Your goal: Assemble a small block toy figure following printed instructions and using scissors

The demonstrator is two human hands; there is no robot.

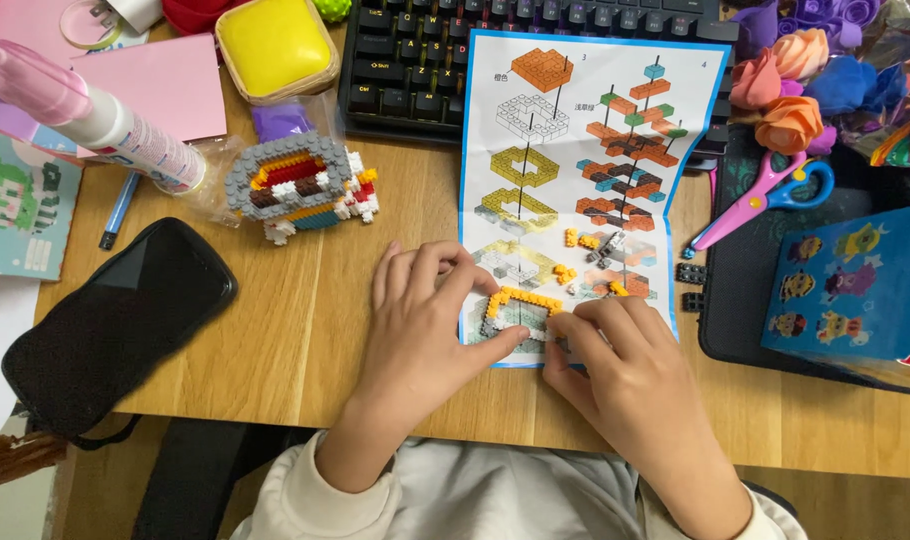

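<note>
A small square frame of yellow and grey mini bricks (pixel 520 305) lies on the lower part of a blue-edged instruction sheet (pixel 585 150). My left hand (pixel 420 325) rests on the frame's left side, thumb against its lower edge. From the right, my right hand (pixel 620 365) presses its fingertips on the frame's corner. Loose yellow and grey bricks (pixel 580 250) lie on the sheet just above. A larger built model (pixel 300 188) in grey, red, white and yellow stands at the left on the wooden desk (pixel 305 330).
A black keyboard (pixel 415 60) lies behind the sheet. A black pouch (pixel 115 320) sits at the left edge, a pink bottle (pixel 95 115) and a yellow box (pixel 275 45) behind it. Pink-and-blue scissors (pixel 765 195), fabric flowers (pixel 795 90) and a blue box (pixel 860 285) fill the right.
</note>
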